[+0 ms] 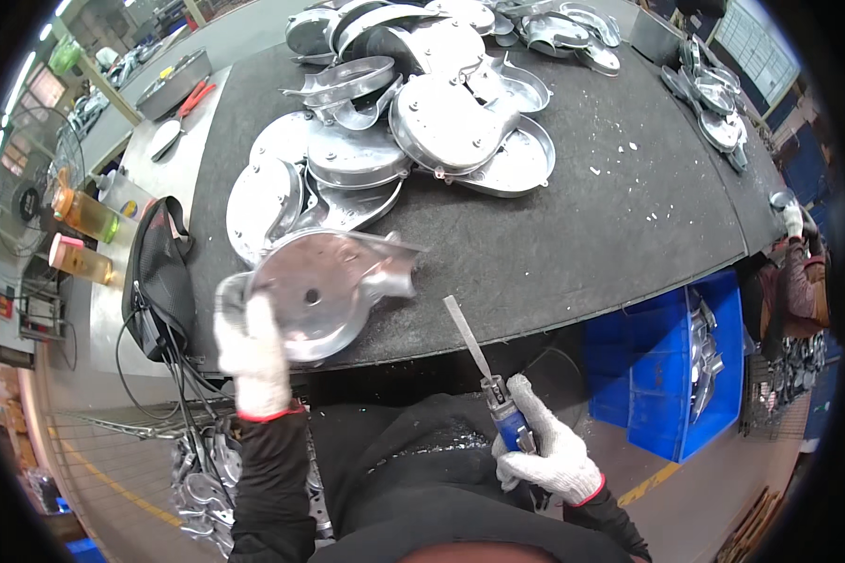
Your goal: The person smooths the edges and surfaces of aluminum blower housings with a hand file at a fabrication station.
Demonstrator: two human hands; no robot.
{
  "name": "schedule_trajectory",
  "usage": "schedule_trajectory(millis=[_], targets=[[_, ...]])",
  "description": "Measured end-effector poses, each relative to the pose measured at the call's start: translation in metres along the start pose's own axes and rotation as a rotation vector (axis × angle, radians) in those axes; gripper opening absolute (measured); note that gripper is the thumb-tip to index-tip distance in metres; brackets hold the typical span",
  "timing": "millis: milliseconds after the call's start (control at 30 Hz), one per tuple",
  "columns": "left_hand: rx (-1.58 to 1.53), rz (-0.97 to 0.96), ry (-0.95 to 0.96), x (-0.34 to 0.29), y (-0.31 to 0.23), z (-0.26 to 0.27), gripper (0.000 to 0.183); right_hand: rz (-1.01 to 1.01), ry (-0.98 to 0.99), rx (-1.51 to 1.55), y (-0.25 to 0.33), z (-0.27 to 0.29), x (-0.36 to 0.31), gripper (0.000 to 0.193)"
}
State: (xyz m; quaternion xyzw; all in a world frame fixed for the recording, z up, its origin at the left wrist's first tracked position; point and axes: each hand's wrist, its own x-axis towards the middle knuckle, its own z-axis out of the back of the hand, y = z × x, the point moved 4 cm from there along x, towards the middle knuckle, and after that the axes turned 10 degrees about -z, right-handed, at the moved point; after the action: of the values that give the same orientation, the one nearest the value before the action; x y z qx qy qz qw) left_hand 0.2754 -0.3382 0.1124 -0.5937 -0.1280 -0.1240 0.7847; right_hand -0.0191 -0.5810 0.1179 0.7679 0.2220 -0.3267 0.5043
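Note:
My left hand [256,352], in a white knit glove with a red cuff, is closed on the left rim of a round silver metal casting [314,286]. This casting has a hole near its middle and a spout-like neck on its right; it is tilted over the table's front edge and slightly blurred. In my gloved right hand [551,450] is a blue handheld power file [507,419], its flat narrow blade [468,335] pointing up toward the table edge. Just beyond the left hand, more round metal castings [357,155] lie heaped on the dark table [591,225].
Left of me sit a black bag [160,272] with cables and two drink bottles [83,261]. A blue bin [634,375] with metal parts stands below the table at right. Another person's gloved hand [791,219] is at the far right. Metal parts [207,488] lie low at left.

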Motion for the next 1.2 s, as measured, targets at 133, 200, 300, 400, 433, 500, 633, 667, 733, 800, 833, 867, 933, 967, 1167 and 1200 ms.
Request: schedule_trajectory(millis=[133,200,300,400,433,500,633,667,733,800,833,867,933,967,1167,1200], targets=[[0.567,-0.196,0.196,0.022,-0.087,0.031,0.026,0.272,0.027,-0.66,0.045,-0.008,0.013,0.099],[0.624,-0.271,0.265,0.021,-0.115,0.004,0.035,0.259,0.079,-0.697,0.057,-0.017,0.023,0.101],[0.642,-0.151,0.396,0.028,-0.131,-0.004,0.035,0.235,0.123,-0.615,0.067,-0.019,0.04,0.099],[0.817,-0.167,0.415,0.026,-0.132,-0.003,0.035,0.198,0.149,-0.592,0.071,-0.02,0.045,0.099],[0.82,-0.205,0.407,0.024,-0.133,-0.003,0.036,0.188,0.149,-0.585,0.069,-0.019,0.047,0.099],[0.851,-0.246,0.4,0.026,-0.135,-0.007,0.038,0.297,0.078,-0.653,0.07,-0.017,0.05,0.097],[0.867,-0.257,0.427,0.022,-0.138,-0.007,0.039,0.122,0.131,-0.531,0.076,-0.017,0.055,0.094],[0.869,-0.253,0.433,0.021,-0.14,-0.008,0.039,0.084,0.158,-0.5,0.078,-0.019,0.057,0.092],[0.953,-0.304,0.381,0.018,-0.142,-0.009,0.045,0.039,0.178,-0.464,0.083,-0.021,0.058,0.089],[0.965,-0.311,0.387,0.018,-0.143,-0.012,0.046,-0.185,0.182,-0.423,0.082,-0.02,0.058,0.087],[0.975,-0.326,0.388,0.015,-0.145,-0.014,0.046,-0.194,0.177,-0.414,0.084,-0.021,0.058,0.087],[0.984,-0.342,0.389,0.012,-0.148,-0.017,0.046,-0.19,0.231,-0.274,0.087,-0.026,0.059,0.087],[0.961,-0.272,0.397,0.015,-0.146,-0.015,0.043,-0.151,0.306,-0.056,0.089,-0.033,0.06,0.088],[0.898,-0.222,0.41,0.019,-0.139,-0.014,0.042,-0.137,0.286,-0.118,0.093,-0.035,0.059,0.089],[0.933,-0.32,0.422,0.029,-0.135,-0.018,0.036,0.443,-0.162,-1.224,0.132,-0.059,0.041,0.082],[0.908,-0.288,0.436,0.03,-0.139,-0.019,0.035,0.439,-0.237,-1.454,0.14,-0.069,0.029,0.079]])
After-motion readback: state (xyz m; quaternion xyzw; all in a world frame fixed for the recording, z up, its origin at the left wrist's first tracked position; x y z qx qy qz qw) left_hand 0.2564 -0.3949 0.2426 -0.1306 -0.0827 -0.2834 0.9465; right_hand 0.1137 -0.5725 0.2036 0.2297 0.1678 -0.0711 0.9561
